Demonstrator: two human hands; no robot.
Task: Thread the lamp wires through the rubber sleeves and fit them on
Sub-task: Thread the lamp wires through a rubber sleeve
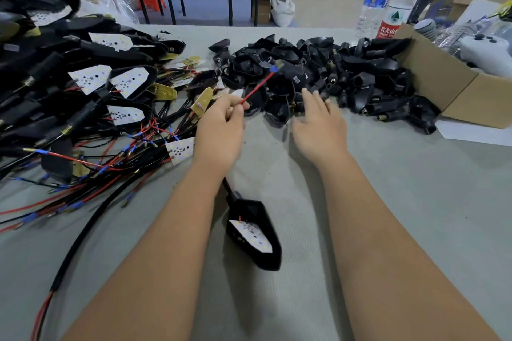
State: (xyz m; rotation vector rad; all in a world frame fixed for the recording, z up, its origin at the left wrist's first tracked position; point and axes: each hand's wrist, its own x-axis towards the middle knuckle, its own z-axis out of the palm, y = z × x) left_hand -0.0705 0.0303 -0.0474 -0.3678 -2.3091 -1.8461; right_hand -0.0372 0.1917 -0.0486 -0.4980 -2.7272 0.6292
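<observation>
Grey table [388,202], black sleeves [318,75] heaped. Left hand [221,130] fingers pinched on red wire [256,88]. Right hand [318,124] fingers spread, reaching at heap.

The left hand [221,130] hides where the red wire [256,88] runs below its pinching fingers, so whether it joins the black lamp housing [253,232] beneath the forearm cannot be told; that housing is blurred, and its stem disappears under the wrist. The right hand [318,124] covers whatever its fingertips meet at the edge of the pile of black rubber sleeves [346,72]. The cardboard box [448,80] is cut by the right edge, its contents blurred. The heap of wired lamps [83,91] runs off the left edge. The two water bottles [388,0] have labels too small to read.
</observation>
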